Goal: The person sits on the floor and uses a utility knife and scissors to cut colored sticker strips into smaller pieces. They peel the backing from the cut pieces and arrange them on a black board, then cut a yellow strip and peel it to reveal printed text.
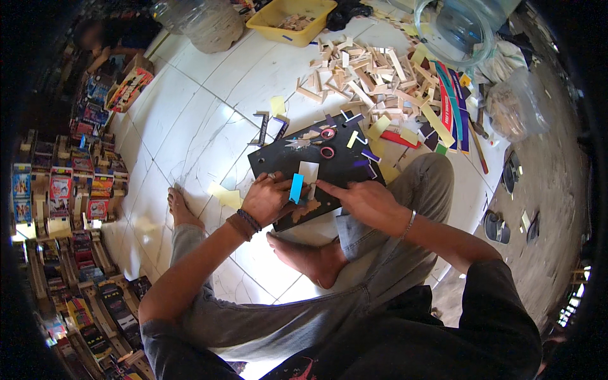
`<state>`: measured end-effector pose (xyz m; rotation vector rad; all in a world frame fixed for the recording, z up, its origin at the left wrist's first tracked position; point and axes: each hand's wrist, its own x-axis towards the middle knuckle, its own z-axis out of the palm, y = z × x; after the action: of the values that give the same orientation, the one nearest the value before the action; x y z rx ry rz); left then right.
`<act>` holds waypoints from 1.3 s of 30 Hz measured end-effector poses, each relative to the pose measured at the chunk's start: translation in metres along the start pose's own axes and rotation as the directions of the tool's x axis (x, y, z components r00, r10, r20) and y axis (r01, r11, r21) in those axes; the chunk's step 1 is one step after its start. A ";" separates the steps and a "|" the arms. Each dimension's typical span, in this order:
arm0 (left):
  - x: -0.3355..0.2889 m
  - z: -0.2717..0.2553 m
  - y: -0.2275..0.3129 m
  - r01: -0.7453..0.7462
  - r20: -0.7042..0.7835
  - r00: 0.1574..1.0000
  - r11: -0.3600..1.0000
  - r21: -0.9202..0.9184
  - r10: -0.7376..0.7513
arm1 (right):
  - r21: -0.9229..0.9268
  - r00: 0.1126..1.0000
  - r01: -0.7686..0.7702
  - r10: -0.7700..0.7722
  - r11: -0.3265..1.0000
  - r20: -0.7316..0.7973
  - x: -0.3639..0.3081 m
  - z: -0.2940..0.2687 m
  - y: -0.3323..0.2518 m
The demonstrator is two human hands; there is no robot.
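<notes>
On the dark board in front of me, my left hand pinches a small bright blue card strip. Beside it lies a whitish paper piece. My right hand reaches in from the other side. Its index finger is stretched out with the tip at that paper's edge, and the remaining fingers curl partly out of sight. I see nothing held in it. Toward the board's far edge lie scissors with red handles and a red roll of tape. Small purple and white folded strips lie at the board's right side.
Beyond the board a pile of small wooden sticks covers the tiles. A yellow basin stands behind, with a clear plastic bag at the far right. Stacked printed boxes line the left. My bare foot rests close to the board.
</notes>
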<state>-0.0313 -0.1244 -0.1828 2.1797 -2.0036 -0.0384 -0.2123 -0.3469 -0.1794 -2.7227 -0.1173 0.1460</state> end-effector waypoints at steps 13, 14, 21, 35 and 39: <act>0.004 -0.006 0.003 0.065 0.152 0.986 0.998 -0.012 -0.062 | -0.208 0.995 0.061 -0.044 0.976 0.086 0.004 -0.016 -0.004; 0.003 -0.006 0.003 0.062 0.148 0.987 0.998 -0.017 -0.059 | -0.202 0.995 0.067 -0.051 0.977 0.082 0.004 -0.016 -0.004; 0.001 0.000 0.000 0.028 0.090 0.996 1.000 -0.002 -0.028 | -0.182 0.993 0.081 -0.064 0.980 0.097 0.005 -0.019 -0.001; 0.003 0.004 0.007 0.111 0.025 0.994 0.987 -0.115 -0.109 | -0.232 0.995 0.101 -0.093 0.967 0.045 -0.013 -0.018 0.002; 0.002 -0.001 0.006 0.175 0.042 0.984 0.959 -0.223 -0.170 | -0.015 0.995 0.083 -0.083 0.996 -0.053 -0.013 -0.016 0.009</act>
<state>-0.0368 -0.1266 -0.1808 2.2064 -1.7174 -0.3010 -0.2228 -0.3632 -0.1677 -2.7271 -0.2162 0.0482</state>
